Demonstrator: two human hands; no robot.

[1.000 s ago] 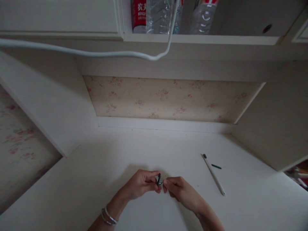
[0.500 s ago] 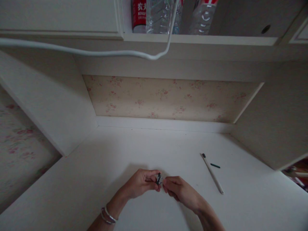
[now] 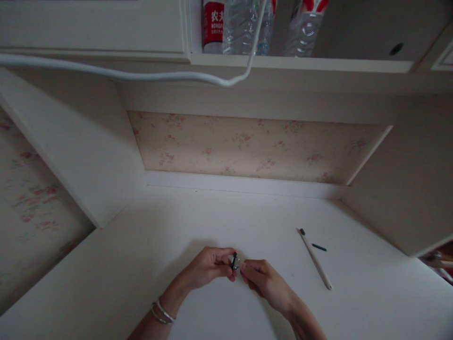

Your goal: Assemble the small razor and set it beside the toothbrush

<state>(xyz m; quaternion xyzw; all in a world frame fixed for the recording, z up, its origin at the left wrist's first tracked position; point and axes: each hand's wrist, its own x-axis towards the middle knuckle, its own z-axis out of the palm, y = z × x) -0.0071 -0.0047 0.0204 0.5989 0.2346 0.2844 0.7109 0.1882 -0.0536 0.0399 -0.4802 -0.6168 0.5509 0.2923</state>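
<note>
We see two bare hands close together low over a white desk (image 3: pixel 198 212). The left hand (image 3: pixel 208 267) and the right hand (image 3: pixel 264 278) both pinch one small thing (image 3: pixel 235 261) between them. The small thing is dark with a shiny bit, and it is too tiny and dim for us to tell what it is. The fingertips (image 3: pixel 230 270) of the left hand are closed on its left side. The right hand's fingers are closed on its right side. The two hands almost touch each other at the small thing. It is held just above the desk, near the front edge.

The left wrist wears thin silver bracelets (image 3: pixel 162 314).

To the right of the small thing, well apart from it, a long white pen (image 3: pixel 314 259) with a dark tip lies flat on the desk. Just beside the pen's dark tip, on the far side from the small thing, lies a short green piece (image 3: pixel 319 247).

Far behind the small thing there is a wall with little pink flowers (image 3: pixel 247 146). High above it, a white cord (image 3: pixel 141 75) hangs across under a shelf (image 3: pixel 300 62). On the shelf stand clear plastic bottles (image 3: pixel 247 26), and one has a red label (image 3: pixel 213 23).
</note>
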